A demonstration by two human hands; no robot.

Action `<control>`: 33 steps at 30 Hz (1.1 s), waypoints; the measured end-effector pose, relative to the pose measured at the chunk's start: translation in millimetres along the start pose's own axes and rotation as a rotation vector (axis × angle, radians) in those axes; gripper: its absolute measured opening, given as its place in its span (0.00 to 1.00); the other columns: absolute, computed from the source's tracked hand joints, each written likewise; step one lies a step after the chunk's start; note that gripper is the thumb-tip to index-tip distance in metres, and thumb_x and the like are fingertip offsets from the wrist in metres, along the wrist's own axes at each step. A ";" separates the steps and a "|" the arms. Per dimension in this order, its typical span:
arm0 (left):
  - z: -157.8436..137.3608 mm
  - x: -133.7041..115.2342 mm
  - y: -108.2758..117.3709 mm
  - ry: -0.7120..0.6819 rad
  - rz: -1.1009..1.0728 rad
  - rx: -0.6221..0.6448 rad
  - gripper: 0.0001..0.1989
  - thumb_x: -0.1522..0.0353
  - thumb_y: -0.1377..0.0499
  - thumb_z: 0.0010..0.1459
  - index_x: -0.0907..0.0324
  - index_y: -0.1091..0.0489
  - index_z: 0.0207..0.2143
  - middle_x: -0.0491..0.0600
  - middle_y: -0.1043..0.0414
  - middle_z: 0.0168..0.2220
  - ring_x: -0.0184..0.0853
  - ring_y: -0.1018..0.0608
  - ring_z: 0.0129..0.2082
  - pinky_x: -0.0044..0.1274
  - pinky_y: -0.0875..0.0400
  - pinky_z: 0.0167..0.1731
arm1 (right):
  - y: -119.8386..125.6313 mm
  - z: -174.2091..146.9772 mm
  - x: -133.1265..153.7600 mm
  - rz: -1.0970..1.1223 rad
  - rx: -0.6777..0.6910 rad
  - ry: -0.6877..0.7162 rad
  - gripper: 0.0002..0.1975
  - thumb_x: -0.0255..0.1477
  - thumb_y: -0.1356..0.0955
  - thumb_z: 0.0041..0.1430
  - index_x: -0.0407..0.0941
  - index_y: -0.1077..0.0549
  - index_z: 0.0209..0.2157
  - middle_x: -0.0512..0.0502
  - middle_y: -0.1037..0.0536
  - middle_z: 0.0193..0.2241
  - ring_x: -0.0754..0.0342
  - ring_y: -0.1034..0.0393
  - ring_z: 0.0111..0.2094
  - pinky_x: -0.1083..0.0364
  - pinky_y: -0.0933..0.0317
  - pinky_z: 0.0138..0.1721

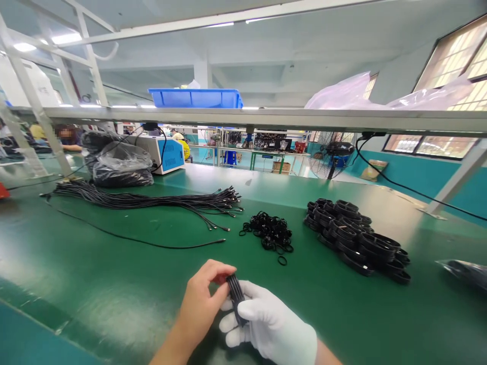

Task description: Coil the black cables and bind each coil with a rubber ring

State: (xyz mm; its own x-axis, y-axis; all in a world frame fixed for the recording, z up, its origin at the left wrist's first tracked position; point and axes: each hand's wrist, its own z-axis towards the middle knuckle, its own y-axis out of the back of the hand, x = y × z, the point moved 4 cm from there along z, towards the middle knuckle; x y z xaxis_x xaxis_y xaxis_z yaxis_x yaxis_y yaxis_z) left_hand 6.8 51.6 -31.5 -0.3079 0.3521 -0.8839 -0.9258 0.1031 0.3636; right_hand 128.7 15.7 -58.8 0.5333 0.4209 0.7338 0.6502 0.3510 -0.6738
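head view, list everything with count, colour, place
Held coil: one, black, in both hands
Loose cables: many, black, bunched left of centre
Single cable: one, black, before that bunch
Small rings: many, black, piled centre
Coiled cables: many, black, piled right
Clear bags: unclear count, black contents, back left, right edge
Machine: one, white-blue, back left
Bench: one, green, under these
Shelf: one, white, above bench
Tray: one, blue, on shelf
Plastic sheeting: unclear count, pinkish, shelf's right
Fan: one, black, behind bench
People: some, mixed clothing, background left
Left hand: one, bare, at held coil
Right hand: one, white-gloved, holding coil
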 end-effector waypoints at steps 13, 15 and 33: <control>-0.4 6.6 -7.3 0.321 -0.311 0.103 0.07 0.65 0.44 0.54 0.59 0.32 0.28 0.44 0.30 0.26 0.31 0.30 0.27 0.22 0.35 0.31 | 4.2 1.2 5.1 -0.143 -0.196 0.040 0.22 0.28 0.27 0.40 0.41 0.34 0.39 0.47 0.32 0.34 0.57 0.34 0.33 0.57 0.39 0.31; -1.1 5.2 -11.1 0.352 -0.411 0.207 0.09 0.64 0.42 0.52 0.60 0.34 0.24 0.42 0.34 0.22 0.28 0.33 0.24 0.20 0.39 0.28 | 7.7 4.9 5.4 -0.246 -0.263 0.066 0.21 0.25 0.27 0.39 0.41 0.34 0.37 0.48 0.31 0.32 0.56 0.35 0.33 0.58 0.41 0.29; 0.4 -19.8 4.7 0.224 -0.020 -0.005 0.12 0.61 0.48 0.57 0.58 0.33 0.26 0.44 0.32 0.25 0.32 0.31 0.28 0.21 0.37 0.29 | 8.6 -0.3 8.0 0.189 0.040 0.003 0.20 0.32 0.30 0.49 0.40 0.33 0.43 0.43 0.29 0.36 0.53 0.31 0.36 0.54 0.40 0.36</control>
State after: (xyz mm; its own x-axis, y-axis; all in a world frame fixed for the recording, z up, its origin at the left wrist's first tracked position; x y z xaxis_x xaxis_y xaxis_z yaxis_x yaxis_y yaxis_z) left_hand 8.6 45.4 -12.2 -0.3298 0.1346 -0.9344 -0.9332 0.1033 0.3443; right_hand 138.7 21.9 -58.7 0.6456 0.4801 0.5939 0.5163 0.2987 -0.8026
